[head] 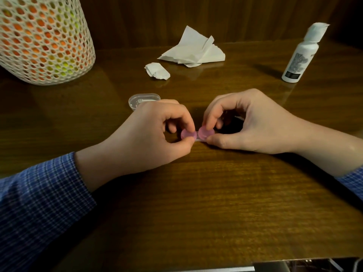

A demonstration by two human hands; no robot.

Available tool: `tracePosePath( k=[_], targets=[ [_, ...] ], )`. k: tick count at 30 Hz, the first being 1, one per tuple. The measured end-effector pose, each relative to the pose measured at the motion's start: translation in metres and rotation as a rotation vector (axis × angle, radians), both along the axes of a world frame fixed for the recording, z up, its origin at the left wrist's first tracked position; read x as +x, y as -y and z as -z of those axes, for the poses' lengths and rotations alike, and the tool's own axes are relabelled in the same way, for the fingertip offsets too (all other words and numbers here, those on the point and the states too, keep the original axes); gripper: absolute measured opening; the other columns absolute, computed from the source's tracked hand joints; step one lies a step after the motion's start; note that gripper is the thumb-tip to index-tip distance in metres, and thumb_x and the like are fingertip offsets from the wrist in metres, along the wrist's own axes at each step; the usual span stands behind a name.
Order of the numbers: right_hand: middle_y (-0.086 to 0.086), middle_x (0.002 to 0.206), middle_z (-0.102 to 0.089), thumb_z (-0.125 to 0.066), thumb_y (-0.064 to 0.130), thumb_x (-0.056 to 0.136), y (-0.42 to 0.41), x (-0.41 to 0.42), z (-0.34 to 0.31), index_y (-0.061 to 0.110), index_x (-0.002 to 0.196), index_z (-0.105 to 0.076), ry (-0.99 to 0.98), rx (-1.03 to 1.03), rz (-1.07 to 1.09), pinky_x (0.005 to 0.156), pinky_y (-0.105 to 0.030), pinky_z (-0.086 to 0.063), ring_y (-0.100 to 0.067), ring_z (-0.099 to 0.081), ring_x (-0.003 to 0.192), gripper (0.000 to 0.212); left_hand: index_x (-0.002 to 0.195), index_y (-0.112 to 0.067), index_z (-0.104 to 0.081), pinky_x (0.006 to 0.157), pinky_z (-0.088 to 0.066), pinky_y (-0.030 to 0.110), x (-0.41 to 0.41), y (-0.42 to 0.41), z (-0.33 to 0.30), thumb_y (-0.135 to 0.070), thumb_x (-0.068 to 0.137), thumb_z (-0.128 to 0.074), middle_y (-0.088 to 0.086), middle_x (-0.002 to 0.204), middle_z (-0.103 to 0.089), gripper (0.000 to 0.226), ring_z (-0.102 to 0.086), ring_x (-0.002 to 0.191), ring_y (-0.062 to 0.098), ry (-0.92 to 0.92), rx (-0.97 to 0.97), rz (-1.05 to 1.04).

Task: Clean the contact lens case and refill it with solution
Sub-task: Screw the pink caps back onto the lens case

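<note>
Pinching the left pink cap (188,134) between thumb and curled fingers, the left hand (145,138) rests on the wooden table (216,203) near its middle. The right hand (253,124) does the same with the right cap (206,133), forefinger on top and thumb at the near edge. Both caps sit side by side on the lens case (198,139), which lies flat on the table between the two hands; only a pale strip of its base shows below the caps. Whether the caps are screwed tight cannot be told.

Just behind the left hand lies a clear oval box (142,99), partly hidden by the knuckles. Farther back are a small crumpled tissue (157,70) and a larger unfolded tissue (193,50), near each other. A white solution bottle (302,54) stands upright at the far right, well apart from the case, its cap on. A white mesh basket (43,38) with orange and yellow shapes inside stands at the far left. Blue checked sleeves (39,203) cover both forearms.
</note>
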State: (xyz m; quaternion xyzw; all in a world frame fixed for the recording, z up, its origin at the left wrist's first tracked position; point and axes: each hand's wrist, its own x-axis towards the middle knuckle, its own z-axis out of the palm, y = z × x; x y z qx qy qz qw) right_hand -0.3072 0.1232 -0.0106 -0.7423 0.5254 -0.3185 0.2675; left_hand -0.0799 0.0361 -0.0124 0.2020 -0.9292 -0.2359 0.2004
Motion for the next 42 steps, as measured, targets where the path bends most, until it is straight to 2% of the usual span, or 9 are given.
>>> tracePosePath(
  k=[10,13,16,27,36,42],
  targets=[
    [0.006,0.097,-0.073,-0.084,0.021,0.081,-0.0020,0.0018,-0.0003,0.020,0.094,-0.078,-0.038,-0.018,-0.001,0.083,-0.042,-0.058,-0.019,-0.067,0.089,0.014,0.096,-0.028,-0.075,0.067,-0.052,0.023,-0.0003,0.0006,0.0009,-0.032,0.083,-0.073,-0.012,0.091,-0.067,0.014,-0.062,0.084,0.012,0.003,-0.004,-0.001],
    [0.007,0.097,-0.074,-0.084,0.029,0.080,-0.0030,0.0039,-0.0007,0.022,0.094,-0.077,-0.043,-0.024,0.006,0.085,-0.042,-0.059,-0.019,-0.069,0.094,0.018,0.096,-0.028,-0.075,0.067,-0.052,0.023,-0.0001,0.0007,0.0012,-0.031,0.083,-0.074,-0.013,0.091,-0.067,0.014,-0.063,0.085,0.011,0.001,-0.011,-0.003],
    [0.007,0.097,-0.075,-0.081,0.032,0.080,-0.0037,0.0059,-0.0014,0.021,0.095,-0.077,-0.051,-0.037,0.014,0.085,-0.040,-0.059,-0.017,-0.071,0.095,0.020,0.096,-0.029,-0.075,0.067,-0.052,0.026,0.0000,0.0009,0.0014,-0.032,0.083,-0.075,-0.012,0.092,-0.068,0.014,-0.063,0.085,0.010,-0.005,-0.014,-0.005],
    [0.008,0.103,-0.076,-0.078,0.020,0.084,-0.0033,0.0038,-0.0032,0.020,0.100,-0.078,-0.076,-0.019,-0.019,0.088,-0.026,-0.058,-0.012,-0.071,0.098,0.016,0.097,-0.027,-0.076,0.066,-0.053,0.024,0.0005,0.0022,0.0019,-0.029,0.085,-0.075,-0.012,0.091,-0.069,0.012,-0.063,0.085,0.011,-0.010,-0.007,0.013],
    [0.009,0.100,-0.075,-0.079,0.028,0.082,-0.0031,0.0042,-0.0020,0.022,0.100,-0.077,-0.087,-0.025,0.001,0.086,-0.037,-0.059,-0.014,-0.070,0.096,0.019,0.096,-0.028,-0.075,0.066,-0.053,0.026,0.0004,0.0026,0.0019,-0.030,0.085,-0.075,-0.012,0.091,-0.069,0.012,-0.064,0.084,0.012,-0.010,-0.004,0.017],
    [0.008,0.110,-0.074,-0.079,0.017,0.084,-0.0040,0.0029,-0.0038,0.018,0.099,-0.079,-0.089,-0.043,-0.026,0.089,-0.025,-0.057,-0.013,-0.070,0.102,0.015,0.095,-0.029,-0.075,0.064,-0.053,0.025,0.0005,0.0029,0.0027,-0.030,0.084,-0.076,-0.013,0.089,-0.068,0.011,-0.064,0.084,0.013,-0.017,-0.013,0.020]
  ],
)
